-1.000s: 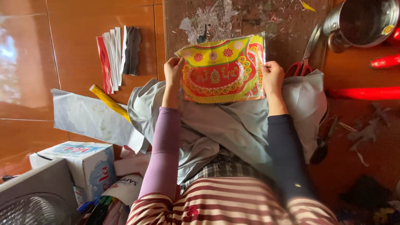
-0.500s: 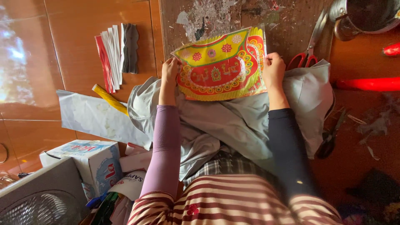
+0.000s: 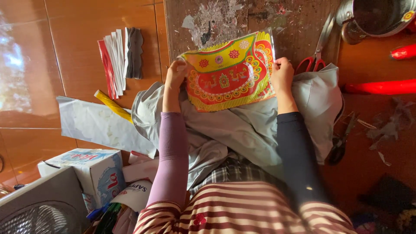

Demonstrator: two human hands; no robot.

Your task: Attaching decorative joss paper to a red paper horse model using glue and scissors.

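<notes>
Both hands hold one sheet of decorated paper (image 3: 229,71), printed in yellow, red and green with a scalloped lower border, above a grey cloth (image 3: 242,130) spread over the lap. The left hand (image 3: 175,74) pinches the sheet's left edge between thumb and fingers; the right hand (image 3: 282,73) pinches the right edge in the same narrow, closed grip. The sheet lies nearly flat, its upper part over a scarred work board (image 3: 242,17) littered with paper scraps. To handle the sheet well, keep tension even between both edges, keep the thumbs off the printed centre, and avoid creasing the scalloped border. Red-handled scissors (image 3: 315,50) lie just beside the right hand, partly on the board. A metal pot (image 3: 375,17) stands at the upper right; its interior appears dark, and contents cannot be determined. A tissue box (image 3: 93,171) sits at the lower left, its contents not visible. Folded paper strips (image 3: 119,56) in red, white and dark grey lie on the tiled floor (image 3: 52,52), well apart from the hands.
</notes>
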